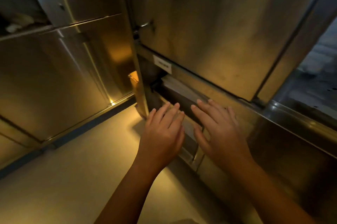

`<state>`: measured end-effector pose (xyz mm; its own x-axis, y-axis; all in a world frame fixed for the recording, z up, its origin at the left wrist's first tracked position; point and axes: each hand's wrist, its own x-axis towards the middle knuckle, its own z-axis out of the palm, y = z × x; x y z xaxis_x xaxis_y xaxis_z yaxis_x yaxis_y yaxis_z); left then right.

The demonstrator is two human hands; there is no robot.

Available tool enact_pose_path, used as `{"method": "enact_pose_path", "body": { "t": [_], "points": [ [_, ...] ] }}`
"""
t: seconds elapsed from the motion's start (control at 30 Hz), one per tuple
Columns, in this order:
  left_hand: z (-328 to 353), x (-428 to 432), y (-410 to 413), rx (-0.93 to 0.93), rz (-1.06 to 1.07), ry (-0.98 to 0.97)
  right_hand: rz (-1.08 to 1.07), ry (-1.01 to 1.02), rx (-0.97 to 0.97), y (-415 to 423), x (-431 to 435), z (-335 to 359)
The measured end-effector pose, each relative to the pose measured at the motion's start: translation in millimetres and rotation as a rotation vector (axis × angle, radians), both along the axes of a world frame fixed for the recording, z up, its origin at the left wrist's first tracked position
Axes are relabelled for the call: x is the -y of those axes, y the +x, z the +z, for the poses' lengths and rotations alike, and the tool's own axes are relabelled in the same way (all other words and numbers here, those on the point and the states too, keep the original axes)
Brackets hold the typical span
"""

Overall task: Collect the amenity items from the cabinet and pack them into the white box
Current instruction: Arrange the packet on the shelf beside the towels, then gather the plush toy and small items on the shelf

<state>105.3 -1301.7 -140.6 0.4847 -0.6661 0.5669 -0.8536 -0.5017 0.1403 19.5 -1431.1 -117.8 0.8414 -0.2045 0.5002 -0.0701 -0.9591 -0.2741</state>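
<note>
both grips spread wide and empty: left hand (pixel 162 132) and right hand (pixel 220 132) reach toward the cabinet (pixel 209 23) slot, where pale stacked amenity items (pixel 175 85) lie. best slide fingers under the stack evenly.

The small white label (pixel 162 64) on the metal cabinet (pixel 209 23) is too blurred to read, the dark slot's (pixel 182 103) contents stay hidden, and both forearms run off the near edge

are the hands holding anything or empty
Empty. The left hand and right hand are both open, fingers spread, reaching toward the dark slot low in the metal cabinet.
</note>
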Motion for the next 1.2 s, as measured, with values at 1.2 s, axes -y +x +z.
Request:
{"method": "enact_pose_path", "body": {
  "t": [1.2],
  "points": [
    [18.2, -256.4, 321.8, -0.033, 0.68, -0.017, 0.543, 0.05, -0.013, 414.3, -241.9, 1.4]
  ]
}}
